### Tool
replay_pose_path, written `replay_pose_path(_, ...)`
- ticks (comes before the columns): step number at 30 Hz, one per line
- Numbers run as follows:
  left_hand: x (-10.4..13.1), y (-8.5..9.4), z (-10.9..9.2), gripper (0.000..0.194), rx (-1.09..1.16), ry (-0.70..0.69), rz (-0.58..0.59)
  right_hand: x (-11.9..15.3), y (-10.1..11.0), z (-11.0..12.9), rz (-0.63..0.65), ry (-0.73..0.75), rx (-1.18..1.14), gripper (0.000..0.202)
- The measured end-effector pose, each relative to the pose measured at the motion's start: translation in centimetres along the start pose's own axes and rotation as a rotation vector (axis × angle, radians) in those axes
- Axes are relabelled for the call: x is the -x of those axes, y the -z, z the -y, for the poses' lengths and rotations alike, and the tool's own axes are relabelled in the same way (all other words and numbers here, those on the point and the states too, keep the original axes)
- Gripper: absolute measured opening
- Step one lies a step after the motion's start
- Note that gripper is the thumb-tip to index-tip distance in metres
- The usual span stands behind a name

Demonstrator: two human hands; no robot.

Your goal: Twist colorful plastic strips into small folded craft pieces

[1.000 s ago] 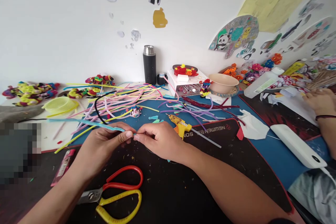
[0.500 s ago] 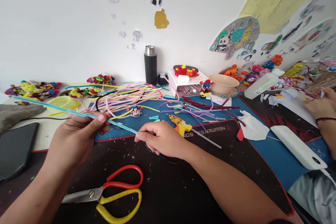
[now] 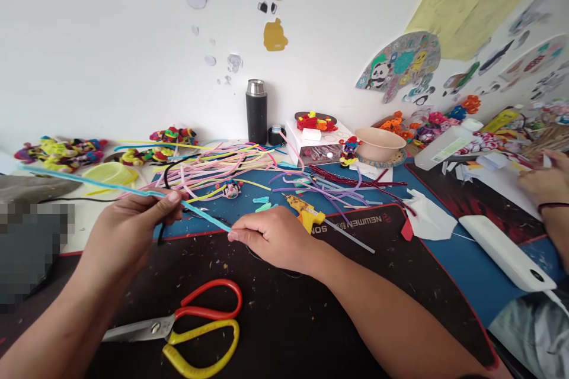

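Observation:
A light-blue pipe cleaner [image 3: 93, 180] runs slantwise across both hands above the dark mat. My left hand [image 3: 128, 225] pinches it partway along, thumb on top, and a long piece sticks out to the left. At its right end, my right hand [image 3: 273, 237] grips it between thumb and fingers. Scissors [image 3: 202, 320] with one red and one yellow handle lie on the mat below the hands. Just behind my right hand rest a yellow glue gun [image 3: 304, 211] with a glue stick in its rear and several small turquoise pieces [image 3: 262, 204].
Loose pink and yellow pipe cleaners [image 3: 222, 163] pile up behind the hands; purple ones [image 3: 329, 189] lie to the right. A black thermos [image 3: 256, 112] stands by the wall. A white device [image 3: 507, 251] and another person's hands [image 3: 544, 180] are at right.
The view has shifted slightly. Both hands keep their hold on the light-blue pipe cleaner, with little movement.

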State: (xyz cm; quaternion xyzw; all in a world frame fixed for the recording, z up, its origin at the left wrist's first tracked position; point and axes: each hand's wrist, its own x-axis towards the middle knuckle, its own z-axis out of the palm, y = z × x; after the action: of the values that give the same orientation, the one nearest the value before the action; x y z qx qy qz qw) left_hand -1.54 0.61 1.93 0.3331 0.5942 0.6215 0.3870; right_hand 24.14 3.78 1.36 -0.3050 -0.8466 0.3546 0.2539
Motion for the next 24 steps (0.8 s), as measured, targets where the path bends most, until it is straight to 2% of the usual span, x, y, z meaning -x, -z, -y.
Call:
replay_pose_path(3, -0.4, 0.1, 0.1, 0.036, 0.002, 0.089, 0.031, 0.1, -0.2, -0.2, 0.022, 0.071, 0.103, 0.024)
replay_pose_path(7, -0.6, 0.3, 0.2, 0.035, -0.005, 0.125, 0.051, 0.0, -0.2, 0.0, 0.067, 0.073, 0.214, 0.026)
replay_pose_path(17, -1.9, 1.8, -0.4, 0.033, 0.150, 0.034, -0.077, 0.0, 0.3, 0.2, 0.093, 0.040, 0.214, 0.025)
replay_pose_path(24, -3.6, 4.4, -0.3, 0.021, 0.267, -0.034, -0.151, 0.1, 0.3, -0.1, 0.083, 0.045, 0.174, 0.024)
